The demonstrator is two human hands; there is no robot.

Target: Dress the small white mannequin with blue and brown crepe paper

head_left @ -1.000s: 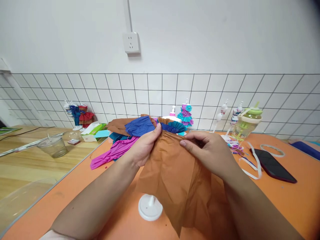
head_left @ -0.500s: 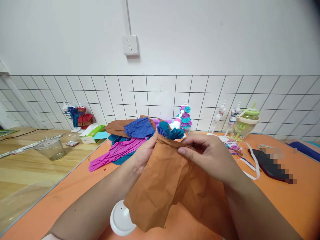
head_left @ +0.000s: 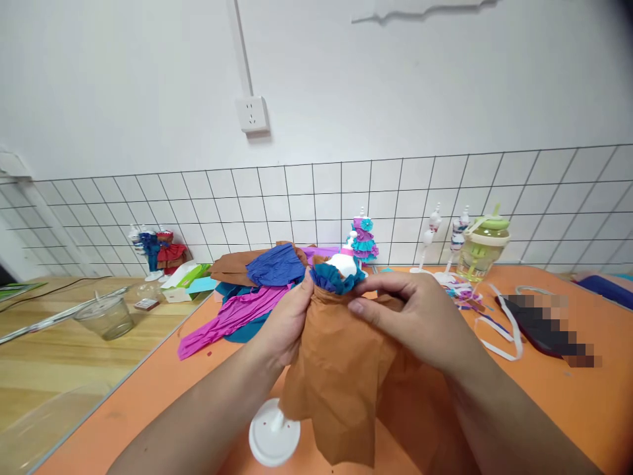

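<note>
A small white dress form (head_left: 343, 265) leans away in front of me, its round white base (head_left: 275, 443) showing at the lower left. Blue and teal ruffled paper (head_left: 336, 282) rings its chest. Below that, a sheet of brown crepe paper (head_left: 341, 376) is gathered at the waist and hangs like a skirt. My left hand (head_left: 291, 316) is closed around the waist from the left, thumb on the gathered edge. With thumb and fingers, my right hand (head_left: 413, 313) pinches the top edge of the brown paper on the right. The form's stem is mostly hidden behind the paper.
Behind my left hand lies a pile of blue, pink and brown crepe paper (head_left: 274, 265). A dressed form (head_left: 364, 239) stands near the wall. At right are a green-lidded bottle (head_left: 487, 247), white ribbon (head_left: 512, 330) and a dark pouch (head_left: 534, 326); at left, a clear cup (head_left: 106, 316).
The dress form has turned and its base has shifted right. The brown paper now wraps closer around the waist, with my right hand still pinching its edge. The view has tilted up slightly.
</note>
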